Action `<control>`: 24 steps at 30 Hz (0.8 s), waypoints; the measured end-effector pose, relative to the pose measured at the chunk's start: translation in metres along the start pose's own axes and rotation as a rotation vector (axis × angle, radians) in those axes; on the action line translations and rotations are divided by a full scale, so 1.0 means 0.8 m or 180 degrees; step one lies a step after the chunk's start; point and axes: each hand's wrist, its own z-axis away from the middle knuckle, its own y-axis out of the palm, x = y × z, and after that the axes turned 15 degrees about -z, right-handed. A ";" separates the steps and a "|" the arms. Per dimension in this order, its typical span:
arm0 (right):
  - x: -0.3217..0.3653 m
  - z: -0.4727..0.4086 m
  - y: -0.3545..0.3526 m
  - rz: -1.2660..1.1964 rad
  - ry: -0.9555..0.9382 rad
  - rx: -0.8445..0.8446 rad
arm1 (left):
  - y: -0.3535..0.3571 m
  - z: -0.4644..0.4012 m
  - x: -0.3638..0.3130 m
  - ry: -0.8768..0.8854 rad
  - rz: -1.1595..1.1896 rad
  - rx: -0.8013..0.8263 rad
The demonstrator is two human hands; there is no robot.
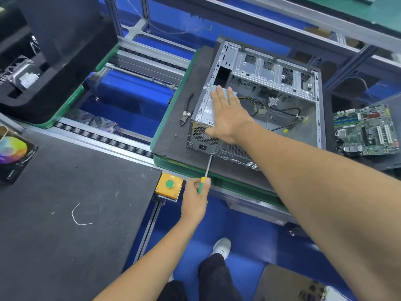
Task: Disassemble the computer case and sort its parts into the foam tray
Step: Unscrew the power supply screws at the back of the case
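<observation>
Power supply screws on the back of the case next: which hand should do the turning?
Left. The left hand already grips the screwdriver, tip at the case's rear; the right hand lies flat on the power supply, steadying it.

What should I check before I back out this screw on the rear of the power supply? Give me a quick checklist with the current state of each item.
1. Screwdriver gripped: ok, the left hand holds its green and yellow handle.
2. Tip seated in a screw: cannot tell, the tip meets the case's rear edge but the screw head is too small to see.
3. Power supply steadied: ok, the right hand lies flat on top of it.
4. Cables free: cannot tell, they trail loose inside the computer case, their ends unclear.
5. Motherboard out: ok, it lies right of the case.
6. Cutters clear of the work: ok, on the mat left of the case.
</observation>
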 end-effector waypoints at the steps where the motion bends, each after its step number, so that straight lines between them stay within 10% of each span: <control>1: 0.000 0.000 0.000 0.0009 0.0004 -0.0004 | -0.001 0.000 -0.001 0.0040 0.0000 -0.0090; 24: -0.002 0.001 0.003 -0.0054 -0.0023 -0.0139 | -0.006 -0.006 -0.012 -0.0088 0.0105 0.0537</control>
